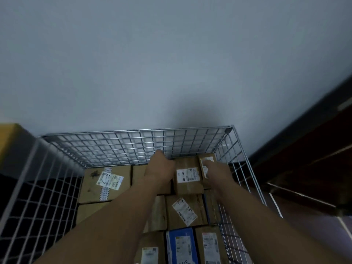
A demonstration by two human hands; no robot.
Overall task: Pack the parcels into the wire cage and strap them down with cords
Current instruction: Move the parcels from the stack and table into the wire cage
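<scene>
Bare and close under the lens, the left forearm (106, 225) and right forearm (266, 225) are reaching toward twelve o'clock into the wire cage (133, 131).

The brown parcel (188, 178) is sitting at about one o'clock from the cage's middle, near the back mesh, seemingly riding higher than the boxes around it. It is looking like stiff taped cardboard. I am judging it light to middling and not slippery, best taken by its two opposite side faces with flat palms.

The left hand (161, 166) is pressing against its nine o'clock face, with fingertips passing the far edge. I cannot tell whether they are curling round it. The right hand (216, 169) is lying at three o'clock on the small parcel (208, 159) in the corner. Its fingers are apparently stretching flat over the label and clasping nothing.

Outward, the large carton (91, 187) is lying at nine o'clock, and the blue box (181, 246) at six. No cords are showing.
</scene>
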